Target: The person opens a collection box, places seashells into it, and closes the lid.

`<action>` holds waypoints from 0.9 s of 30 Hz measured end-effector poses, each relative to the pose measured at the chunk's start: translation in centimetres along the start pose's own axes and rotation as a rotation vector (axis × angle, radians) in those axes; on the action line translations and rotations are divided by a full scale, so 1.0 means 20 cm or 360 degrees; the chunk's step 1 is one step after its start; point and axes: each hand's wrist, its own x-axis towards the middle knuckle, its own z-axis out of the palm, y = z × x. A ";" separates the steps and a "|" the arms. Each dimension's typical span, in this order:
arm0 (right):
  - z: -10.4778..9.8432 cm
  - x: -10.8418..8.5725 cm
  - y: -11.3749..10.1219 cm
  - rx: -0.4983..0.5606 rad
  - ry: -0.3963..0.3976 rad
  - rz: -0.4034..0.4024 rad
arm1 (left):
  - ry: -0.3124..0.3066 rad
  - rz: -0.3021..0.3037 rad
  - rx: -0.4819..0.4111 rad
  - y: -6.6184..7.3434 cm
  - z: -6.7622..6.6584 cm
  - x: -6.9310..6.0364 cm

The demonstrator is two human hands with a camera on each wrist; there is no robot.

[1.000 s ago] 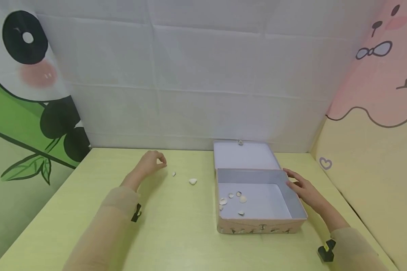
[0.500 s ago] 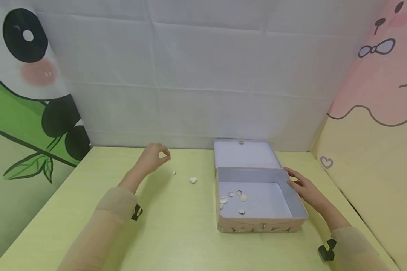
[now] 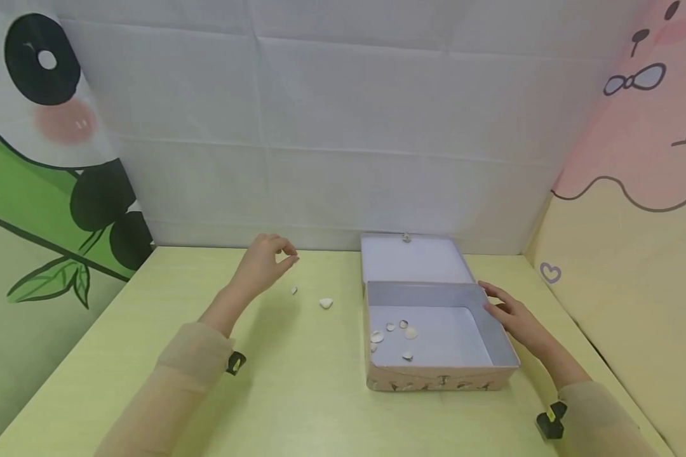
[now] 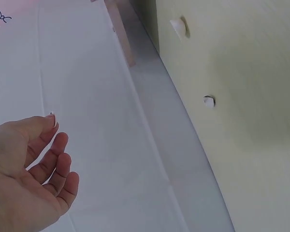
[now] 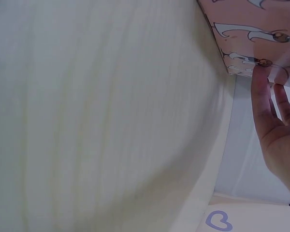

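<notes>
Between thumb and forefinger, my left hand (image 3: 263,266) pinches a small white seashell (image 4: 54,120), raised above the table near the back wall. Two more shells lie on the table near that hand: a tiny one (image 3: 294,290) and a larger white one (image 3: 326,303). To their right, an open pink box (image 3: 443,379) with a pale lining holds several shells, such as a cream one (image 3: 411,333), gathered toward its left side. At the box's right wall my right hand (image 3: 517,324) rests with its fingers fairly straight, touching the side and rim.
The box's lid (image 3: 414,257) lies folded back toward the white cloth wall (image 3: 343,139). Printed panels stand at the left (image 3: 51,254) and right (image 3: 623,266) of the yellow-green table (image 3: 297,406).
My left hand has lifted and moved right and slightly back, still pinching the small shell. The right hand stays at the box.
</notes>
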 end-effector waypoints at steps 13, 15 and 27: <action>0.00 0.00 -0.01 -0.0023 0.0002 0.0013 | 0.0170 0.0165 -0.0132 0.21 0.01 -0.06; 0.00 0.00 -0.01 -0.0018 0.0002 0.0015 | 0.0206 0.0195 -0.0144 0.23 0.02 -0.07; 0.00 0.00 -0.01 -0.0034 0.0012 0.0025 | 0.0349 0.0475 -0.0185 0.36 0.14 -0.11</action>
